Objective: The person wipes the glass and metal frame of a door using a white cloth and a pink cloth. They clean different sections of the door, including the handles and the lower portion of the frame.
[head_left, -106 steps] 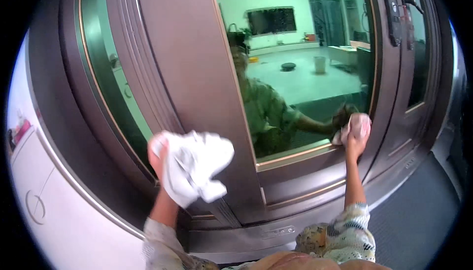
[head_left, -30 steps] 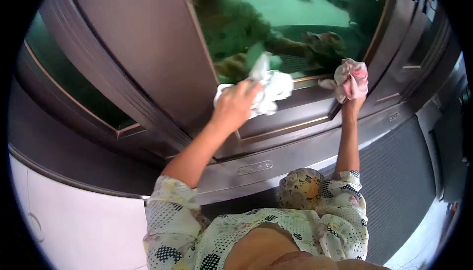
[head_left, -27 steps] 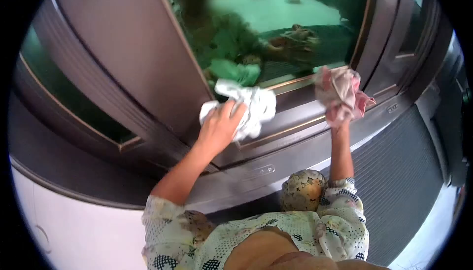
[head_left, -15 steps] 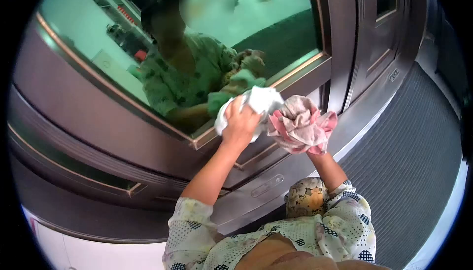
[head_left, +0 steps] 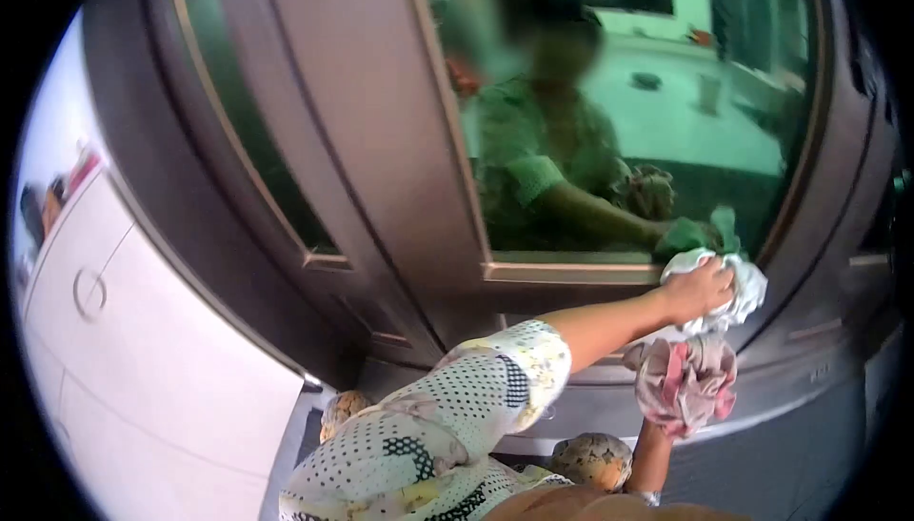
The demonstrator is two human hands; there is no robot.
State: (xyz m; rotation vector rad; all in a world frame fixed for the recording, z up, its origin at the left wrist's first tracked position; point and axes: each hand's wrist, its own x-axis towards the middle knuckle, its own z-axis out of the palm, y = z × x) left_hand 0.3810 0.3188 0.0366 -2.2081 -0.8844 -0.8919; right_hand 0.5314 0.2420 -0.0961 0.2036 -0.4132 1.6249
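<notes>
1. Left hand (head_left: 698,293) here, fingers curled over crumpled white cloth (head_left: 743,294), right by the glossy glass pane's (head_left: 609,155) lower corner!
2. Below, ruffled pink-and-beige cloth (head_left: 685,383) covers the right hand (head_left: 664,428); can't tell its fingers.

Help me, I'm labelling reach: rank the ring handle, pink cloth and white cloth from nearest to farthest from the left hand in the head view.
1. White cloth, bunched under the left hand.
2. Pink cloth, just below in view.
3. Ring handle, far left, on the pale cabinet.

left arm (head_left: 606,333) stretched across toward right; left hand (head_left: 700,291) curled, knuckles outward; right forearm (head_left: 651,459) extended
</notes>
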